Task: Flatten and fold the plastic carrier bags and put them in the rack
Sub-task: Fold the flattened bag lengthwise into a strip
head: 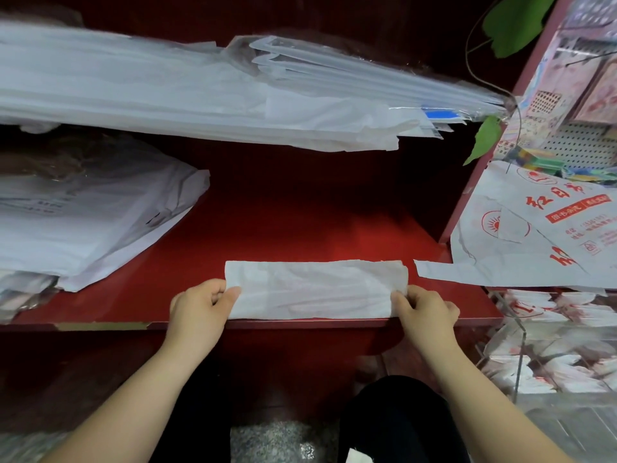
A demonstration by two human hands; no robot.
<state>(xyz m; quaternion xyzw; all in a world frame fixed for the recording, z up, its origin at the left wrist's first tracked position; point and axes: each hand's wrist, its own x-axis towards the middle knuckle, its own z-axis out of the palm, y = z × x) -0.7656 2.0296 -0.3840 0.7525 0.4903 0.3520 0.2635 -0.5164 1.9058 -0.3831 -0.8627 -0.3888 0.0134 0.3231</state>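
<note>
Head view: left hand [200,304] and right hand [422,307] each pinch an end of the folded white plastic carrier bag [315,289] lying flat on the red shelf [300,228].

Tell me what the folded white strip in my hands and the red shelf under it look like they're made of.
Folded strip: thin plastic film, likely; milky, faintly translucent, with fine soft creases and a dull sheen. Red shelf: probably painted or laminated board; smooth, evenly coloured, slightly glossy, and a chipped patch on its front edge shows paler material beneath.
</note>
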